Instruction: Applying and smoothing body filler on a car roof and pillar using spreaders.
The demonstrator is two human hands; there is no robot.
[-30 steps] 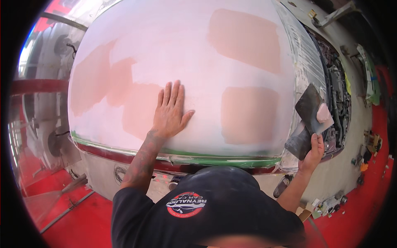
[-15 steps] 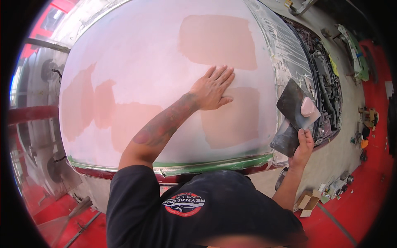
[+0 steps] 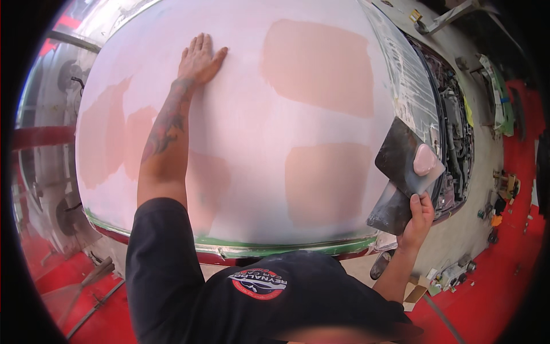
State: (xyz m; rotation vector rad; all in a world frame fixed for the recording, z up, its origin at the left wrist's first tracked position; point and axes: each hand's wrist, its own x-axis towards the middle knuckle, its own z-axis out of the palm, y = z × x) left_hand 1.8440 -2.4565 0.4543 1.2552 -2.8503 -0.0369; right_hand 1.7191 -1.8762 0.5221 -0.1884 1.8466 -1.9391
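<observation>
My left hand (image 3: pixel 200 60) lies flat on the whitish car roof (image 3: pixel 246 132), fingers stretched out, toward the far left of the panel. Nothing is in it. Smooth pinkish-tan filler patches mark the roof: a large far one (image 3: pixel 321 66), a nearer one (image 3: pixel 327 183), and several at the left, one partly behind my left forearm. Over the roof's right edge, my right hand (image 3: pixel 417 222) pinches two dark, flat filler spreaders (image 3: pixel 398 152) that overlap at a corner. A pink lump of body filler (image 3: pixel 425 159) sits on the upper spreader.
A streaky windshield (image 3: pixel 415 86) and an open engine bay (image 3: pixel 452 120) lie to the right. Green and dark red trim (image 3: pixel 286 249) runs along the roof's near edge. On the floor at right are a cardboard box (image 3: pixel 415 291), scattered tools and a greenish body panel (image 3: pixel 501 103).
My left hand has slid left and farther away across the roof, from between the two right-hand patches. My right hand still holds the spreaders in nearly the same place.
</observation>
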